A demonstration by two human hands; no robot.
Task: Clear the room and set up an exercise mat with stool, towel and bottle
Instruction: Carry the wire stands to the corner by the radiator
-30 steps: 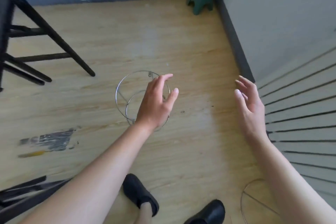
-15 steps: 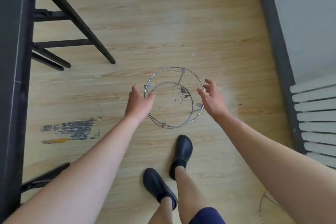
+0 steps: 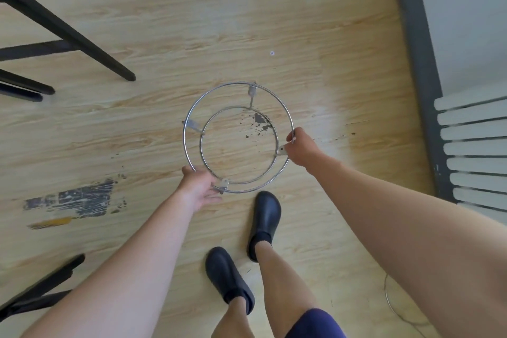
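Grasping opposite sides of the unlabelled wire ring stand [image 3: 238, 138], left hand [image 3: 201, 189] and right hand [image 3: 301, 149] grip its outer rim.

Soft daylight is washing the wooden floor [image 3: 247, 22] evenly; shadows are staying faint, edges are bowing, details are blurring slightly.

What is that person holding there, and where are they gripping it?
A round metal wire stand, held by its outer ring: the left hand at the near-left edge, the right hand closed on the right edge.
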